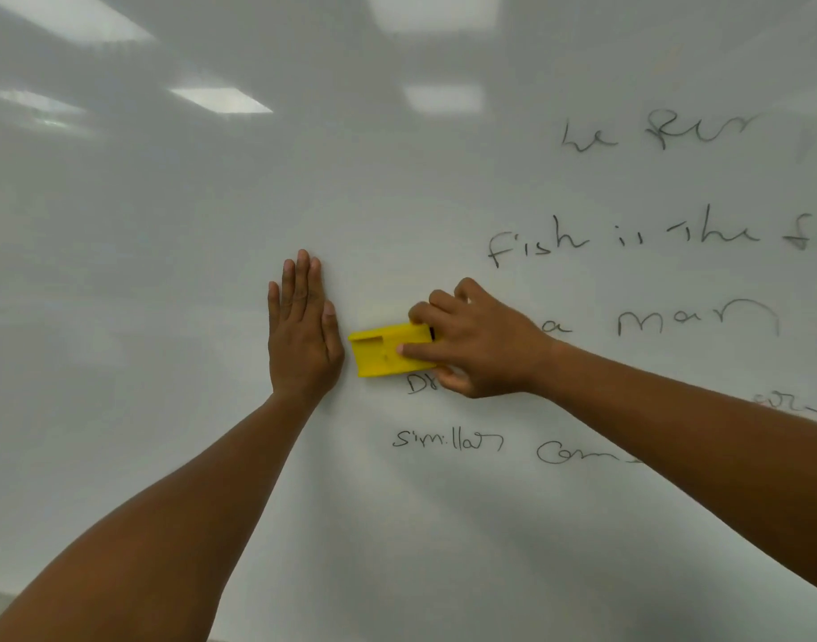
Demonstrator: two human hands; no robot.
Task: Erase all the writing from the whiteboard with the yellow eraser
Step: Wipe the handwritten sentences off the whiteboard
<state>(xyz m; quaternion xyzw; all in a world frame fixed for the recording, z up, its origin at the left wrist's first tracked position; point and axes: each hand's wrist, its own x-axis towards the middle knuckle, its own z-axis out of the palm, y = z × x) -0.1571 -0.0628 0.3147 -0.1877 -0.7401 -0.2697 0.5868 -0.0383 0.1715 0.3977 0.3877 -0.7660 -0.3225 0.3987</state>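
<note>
Gripping yellow eraser, left hand flat on whiteboard

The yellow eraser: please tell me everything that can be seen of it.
The yellow eraser is a small bright block with a moulded, plastic-looking back that has a shallow recess near its upper left. It lies lengthwise against the whiteboard, slightly tilted. The right hand grips its right end, fingers curled over the top edge and one laid across its back. The left hand lies flat on the board just beside it; whether they touch is unclear.
</note>
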